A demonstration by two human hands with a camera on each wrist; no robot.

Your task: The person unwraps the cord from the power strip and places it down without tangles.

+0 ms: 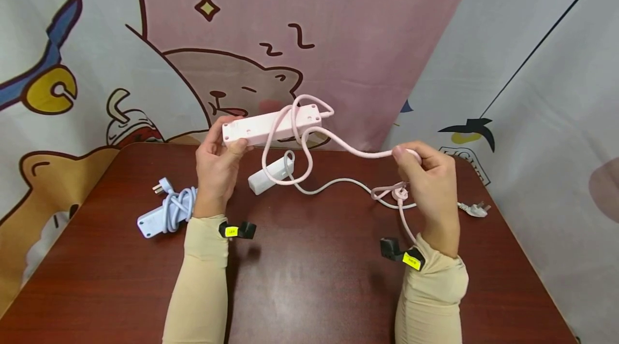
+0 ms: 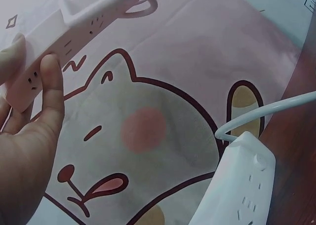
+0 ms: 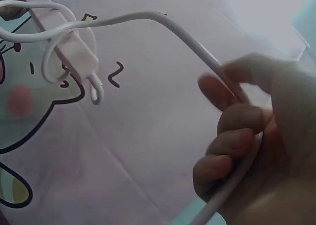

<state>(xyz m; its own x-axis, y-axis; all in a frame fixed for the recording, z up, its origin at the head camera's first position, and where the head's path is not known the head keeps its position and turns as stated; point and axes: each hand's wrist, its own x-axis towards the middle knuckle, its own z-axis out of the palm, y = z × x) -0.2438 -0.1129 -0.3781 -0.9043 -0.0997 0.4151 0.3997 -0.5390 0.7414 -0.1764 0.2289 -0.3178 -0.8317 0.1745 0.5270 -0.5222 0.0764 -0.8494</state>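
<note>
My left hand (image 1: 216, 164) grips one end of a pink power strip (image 1: 261, 128), holding it up above the back of the table. Its sockets show in the left wrist view, between thumb and fingers (image 2: 52, 81). The pink cord (image 1: 360, 153) loops around the strip's far end, then runs across to my right hand (image 1: 430, 183). There the fingers curl around the cord, seen close in the right wrist view (image 3: 237, 180). From that hand the cord hangs down, and its pink plug (image 1: 400, 193) shows beside the hand, with a small loop near it.
A white power strip (image 1: 272, 176) lies behind the hands, its cord (image 1: 333, 180) running right to a white plug (image 1: 475, 209). At left, a pale blue power strip (image 1: 153, 221) lies wrapped in its own cord. A patterned curtain (image 1: 362, 37) hangs behind the brown table (image 1: 300, 290).
</note>
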